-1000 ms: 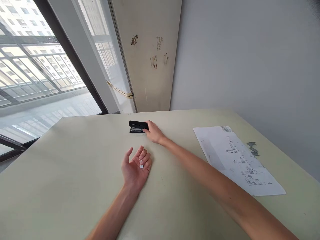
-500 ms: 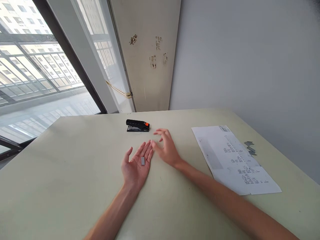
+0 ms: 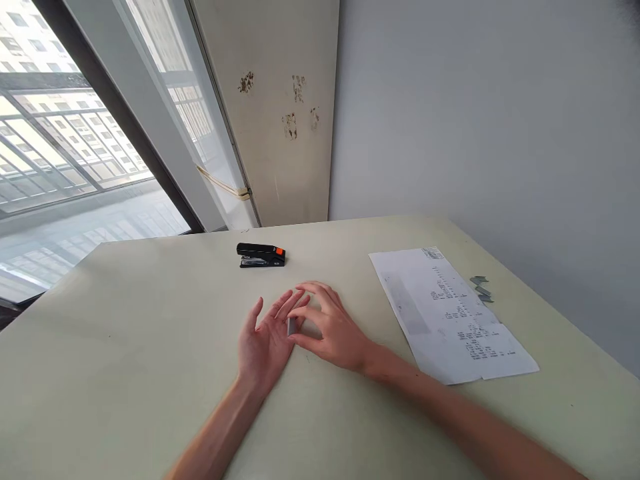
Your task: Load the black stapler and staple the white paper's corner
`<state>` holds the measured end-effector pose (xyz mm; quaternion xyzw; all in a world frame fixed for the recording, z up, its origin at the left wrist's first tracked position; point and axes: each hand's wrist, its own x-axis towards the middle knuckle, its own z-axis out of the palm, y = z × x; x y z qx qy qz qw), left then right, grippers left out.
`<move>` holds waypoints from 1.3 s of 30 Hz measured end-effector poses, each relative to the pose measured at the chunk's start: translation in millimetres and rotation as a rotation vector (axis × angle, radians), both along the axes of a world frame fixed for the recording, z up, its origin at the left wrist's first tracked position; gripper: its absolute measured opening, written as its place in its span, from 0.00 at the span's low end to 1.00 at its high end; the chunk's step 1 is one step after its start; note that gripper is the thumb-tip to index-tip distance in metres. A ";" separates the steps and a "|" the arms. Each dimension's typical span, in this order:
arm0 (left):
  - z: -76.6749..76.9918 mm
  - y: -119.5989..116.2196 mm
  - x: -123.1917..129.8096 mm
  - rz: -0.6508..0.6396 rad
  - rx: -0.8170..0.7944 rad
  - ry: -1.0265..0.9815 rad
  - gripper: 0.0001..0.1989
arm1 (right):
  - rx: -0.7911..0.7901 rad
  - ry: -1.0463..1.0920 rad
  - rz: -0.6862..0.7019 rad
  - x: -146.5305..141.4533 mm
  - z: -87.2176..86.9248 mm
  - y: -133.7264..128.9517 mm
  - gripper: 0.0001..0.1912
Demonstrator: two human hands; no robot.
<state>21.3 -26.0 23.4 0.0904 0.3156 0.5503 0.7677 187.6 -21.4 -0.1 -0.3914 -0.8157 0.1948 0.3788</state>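
Note:
Palm up on the table, my left hand lies with its fingers spread. Over its finger side, my right hand pinches a small grey staple strip between thumb and index finger, its other fingers reaching over the left fingers. The strip stands upright at the edge of the left palm. Beyond the hands sits a black stapler with an orange patch on its right end.
A printed sheet of paper lies on the table to the right. Several small grey pieces are beyond it near the right edge. A wall stands behind, with a window at the left.
My right hand has come down to my left palm and taken hold of the grey strip that lay flat there. The view has shifted slightly to the right.

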 end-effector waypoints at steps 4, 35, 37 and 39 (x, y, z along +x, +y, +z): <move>-0.1 2.7 2.7 0.072 -0.037 -0.026 0.23 | -0.013 -0.013 -0.137 47.9 7.8 -4.2 0.13; 5.1 8.3 -0.1 0.049 -0.060 -0.052 0.10 | -0.181 -0.198 -0.235 159.3 -19.9 -49.0 0.20; 5.0 8.2 -0.5 0.039 -0.051 -0.043 0.09 | -0.173 -0.192 -0.250 158.0 -19.5 -49.0 0.19; 3.9 8.0 -1.7 0.027 -0.037 -0.034 0.09 | -0.170 -0.169 -0.282 158.5 -17.5 -49.1 0.20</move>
